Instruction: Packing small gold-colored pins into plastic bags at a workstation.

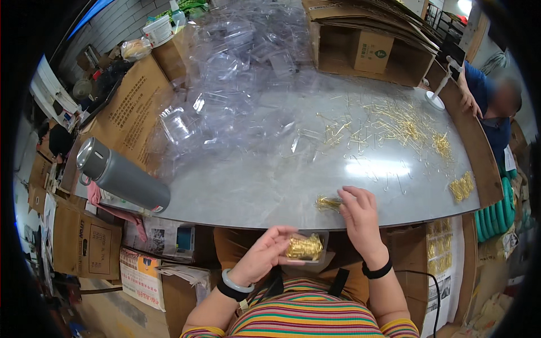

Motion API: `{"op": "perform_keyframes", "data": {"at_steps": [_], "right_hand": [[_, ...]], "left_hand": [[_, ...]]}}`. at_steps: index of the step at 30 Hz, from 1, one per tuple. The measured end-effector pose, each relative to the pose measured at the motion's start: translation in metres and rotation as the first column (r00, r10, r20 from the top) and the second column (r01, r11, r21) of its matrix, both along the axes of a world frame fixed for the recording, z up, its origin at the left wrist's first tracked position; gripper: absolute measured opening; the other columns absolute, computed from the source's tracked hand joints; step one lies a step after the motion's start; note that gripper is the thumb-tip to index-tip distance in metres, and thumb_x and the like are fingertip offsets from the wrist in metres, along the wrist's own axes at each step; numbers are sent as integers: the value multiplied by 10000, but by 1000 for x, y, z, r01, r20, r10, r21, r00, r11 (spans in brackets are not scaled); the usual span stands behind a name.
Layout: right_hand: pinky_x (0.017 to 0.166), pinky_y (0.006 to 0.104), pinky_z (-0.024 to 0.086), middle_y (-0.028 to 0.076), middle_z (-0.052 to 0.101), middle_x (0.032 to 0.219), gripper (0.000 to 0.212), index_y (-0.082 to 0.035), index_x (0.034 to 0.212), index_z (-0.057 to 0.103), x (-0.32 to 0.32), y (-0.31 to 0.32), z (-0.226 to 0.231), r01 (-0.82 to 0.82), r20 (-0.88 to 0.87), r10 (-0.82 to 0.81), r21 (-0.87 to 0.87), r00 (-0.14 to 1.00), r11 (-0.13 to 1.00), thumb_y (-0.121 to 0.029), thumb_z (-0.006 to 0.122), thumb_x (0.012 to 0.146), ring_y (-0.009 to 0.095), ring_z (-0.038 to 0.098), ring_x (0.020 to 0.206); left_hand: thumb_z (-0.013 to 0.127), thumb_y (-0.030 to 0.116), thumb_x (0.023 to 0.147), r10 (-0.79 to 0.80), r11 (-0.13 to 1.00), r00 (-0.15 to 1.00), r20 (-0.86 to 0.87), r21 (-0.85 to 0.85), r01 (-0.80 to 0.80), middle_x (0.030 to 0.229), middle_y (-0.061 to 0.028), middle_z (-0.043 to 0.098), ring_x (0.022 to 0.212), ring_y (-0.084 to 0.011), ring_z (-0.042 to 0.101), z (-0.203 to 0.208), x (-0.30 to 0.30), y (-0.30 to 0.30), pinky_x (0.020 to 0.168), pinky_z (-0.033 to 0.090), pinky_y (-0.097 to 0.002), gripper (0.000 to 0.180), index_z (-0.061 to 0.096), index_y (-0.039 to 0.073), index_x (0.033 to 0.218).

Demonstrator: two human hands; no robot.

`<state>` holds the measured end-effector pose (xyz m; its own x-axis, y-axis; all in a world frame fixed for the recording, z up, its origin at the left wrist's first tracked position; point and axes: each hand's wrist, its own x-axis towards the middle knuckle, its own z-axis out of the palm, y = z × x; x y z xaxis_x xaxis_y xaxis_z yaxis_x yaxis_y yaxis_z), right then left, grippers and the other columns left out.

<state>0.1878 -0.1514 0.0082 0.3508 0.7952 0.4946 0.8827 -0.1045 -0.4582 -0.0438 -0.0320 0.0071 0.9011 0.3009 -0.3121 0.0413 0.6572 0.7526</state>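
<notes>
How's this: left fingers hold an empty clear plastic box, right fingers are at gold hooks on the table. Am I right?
Not quite: in the head view, the clear plastic box held by the left fingers isn't empty; it has gold pieces inside.

hooks: gold | tbl: gry | flask: dk gry | shirt: multi-clr stripes | wristbands: blk

A clear box is filled with shiny gold pieces; at one o'clock from it, a small heap of gold hooks is laid.

Grey table with clear plastic cases, golden hooks, grey bottle
</notes>
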Motion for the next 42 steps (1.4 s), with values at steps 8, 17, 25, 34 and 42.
{"op": "perform_keyframes", "data": {"at_steps": [8, 17, 25, 34, 42], "right_hand": [[887, 404, 476, 90, 630, 1064, 263, -64, 1081, 677, -13, 7, -16, 20, 46, -20, -16, 999, 1000, 6, 647, 828, 310, 567, 1001], [900, 407, 479, 103, 619, 1074, 355, -55, 1097, 653, -32, -19, -6, -54, 47, 60, -125, 997, 991, 19, 613, 752, 316, 563, 990], [880, 403, 481, 83, 622, 1041, 335, -53, 1080, 664, -57, -45, -22, -123, 42, 126, -68, 991, 990, -25, 642, 747, 283, 579, 975], [886, 403, 455, 67, 593, 1073, 418, -100, 1176, 671, -51, -11, 1, 39, 180, -58, 107, 982, 993, -26, 666, 765, 269, 557, 1005], [901, 442, 419, 101, 583, 1059, 307, -88, 1077, 634, -45, 22, -9, 116, 134, -115, 0, 984, 993, -34, 647, 776, 313, 547, 1006]], "left_hand": [[400, 154, 1083, -96, 978, 995, -13, -187, 92, 1350, -153, 524, 1242, -264, 573, -39, 15, -34, 1062, 500, -483, 321, 376, 33, 1379], [382, 170, 1088, 56, 971, 996, 65, -235, -39, 1410, -140, 459, 1310, -278, 515, -47, 27, -38, 1103, 446, -526, 315, 348, 55, 1380], [374, 141, 1085, 55, 978, 992, 111, -204, -31, 1379, -122, 492, 1298, -245, 524, -46, 26, -43, 1097, 454, -523, 290, 362, 73, 1368], [324, 85, 1081, 89, 855, 995, 47, 509, -101, 1363, -135, 521, 1198, -209, 580, 4, 52, -13, 982, 561, -388, 357, 377, -24, 1417], [562, 159, 965, 351, -216, 936, 29, 975, 50, 1369, -244, 528, 1277, -409, 492, -4, 67, 2, 1048, 385, -520, 497, 443, -78, 1385]]}}
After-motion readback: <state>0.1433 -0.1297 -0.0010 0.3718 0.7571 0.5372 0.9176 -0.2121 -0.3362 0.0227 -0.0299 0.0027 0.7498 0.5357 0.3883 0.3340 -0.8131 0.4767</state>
